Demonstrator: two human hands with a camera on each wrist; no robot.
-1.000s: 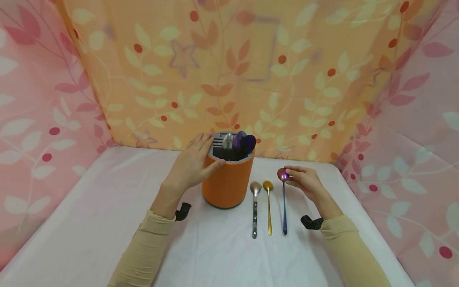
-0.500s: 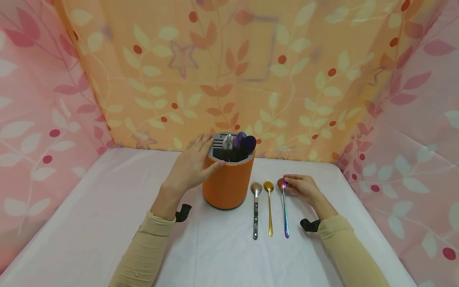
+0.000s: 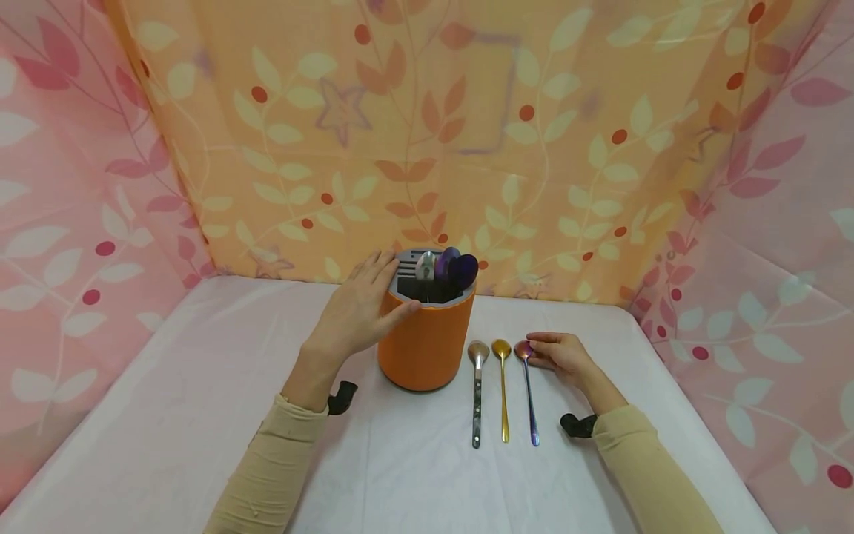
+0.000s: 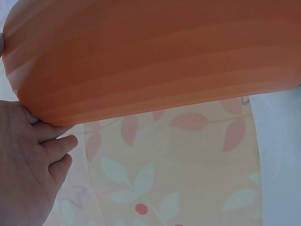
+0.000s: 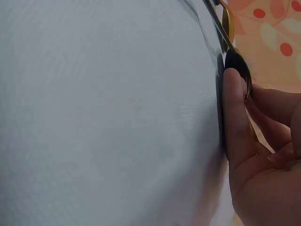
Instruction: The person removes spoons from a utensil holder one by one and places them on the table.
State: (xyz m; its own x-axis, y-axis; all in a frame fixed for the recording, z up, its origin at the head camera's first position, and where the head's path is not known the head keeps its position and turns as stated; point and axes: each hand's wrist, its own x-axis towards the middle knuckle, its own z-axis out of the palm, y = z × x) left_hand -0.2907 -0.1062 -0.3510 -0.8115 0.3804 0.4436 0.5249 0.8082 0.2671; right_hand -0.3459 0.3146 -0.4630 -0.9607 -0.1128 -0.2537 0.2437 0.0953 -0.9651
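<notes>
iridescent long-handled metal spoon (image 3: pixel 530 397), its rounded bowl purple and its slim, glossy handle turning blue, at the right of the centre in the lower half of the frame; the handle's tip lies on the white cloth (image 3: pixel 200 445), which is smooth with faint creases. the right hand (image 3: pixel 563 356) pinches the spoon's bowl between thumb and fingertips; in the right wrist view the thumb lies flat along one face of it. just left of it, roughly parallel, lies a gold spoon (image 3: pixel 504 400), all polished metal, and beside that a silver spoon (image 3: pixel 477 411) with a dark mottled handle studded with pale rivets. near the centre of the frame stands a utensil holder (image 3: pixel 427 348), an upright orange cylinder with a grey top and black slots; the left wrist view shows soft bands along its side. in it stand a silver utensil head (image 3: pixel 425 265) and purple utensil heads (image 3: pixel 467 273), rounded and shiny, leaning toward the right. the left hand (image 3: pixel 353 308) rests on the holder's left side and rim, fingers extended, thumb spread apart across the front. behind, across the upper frame, hangs a yellow-orange curtain (image 3: pixel 300 148) printed with leaves, red dots and star outlines.
</notes>
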